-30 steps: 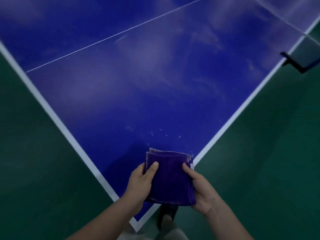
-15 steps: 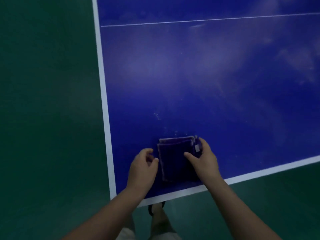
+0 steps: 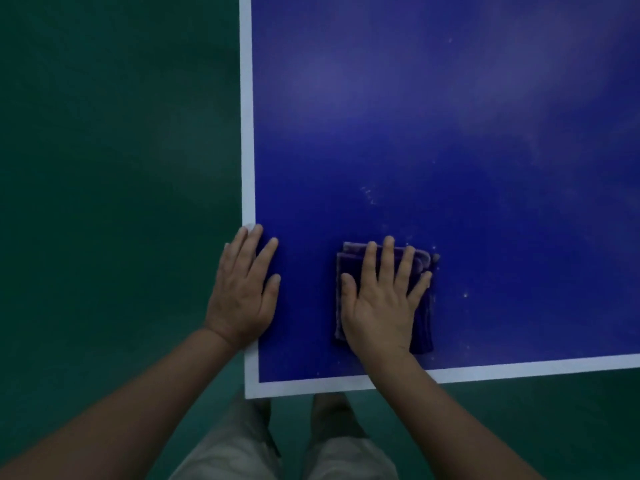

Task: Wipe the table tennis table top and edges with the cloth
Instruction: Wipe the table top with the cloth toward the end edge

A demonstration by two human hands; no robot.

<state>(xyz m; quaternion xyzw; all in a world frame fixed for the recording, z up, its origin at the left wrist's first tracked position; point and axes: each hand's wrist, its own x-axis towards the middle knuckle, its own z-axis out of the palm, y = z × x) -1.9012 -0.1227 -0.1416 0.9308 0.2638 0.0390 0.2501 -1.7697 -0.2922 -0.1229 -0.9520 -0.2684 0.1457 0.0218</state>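
Dark green floor [image 3: 104, 202] all around, and the near-left corner of a blue table tennis table [image 3: 450, 133] with white border lines fills most of the view. There are a few pale specks and hazy smears on the top. The purple cloth [image 3: 424, 327] is folded into a square and sits on the blue surface near the front edge. The right hand [image 3: 381, 306] lies flat on it, fingers straight and spread. The left hand [image 3: 244, 299] rests flat beside the left edge, fingers straight and fairly close together, holding nothing, fingertips touching the white line. Light trousers [image 3: 242, 452] show below the table corner.
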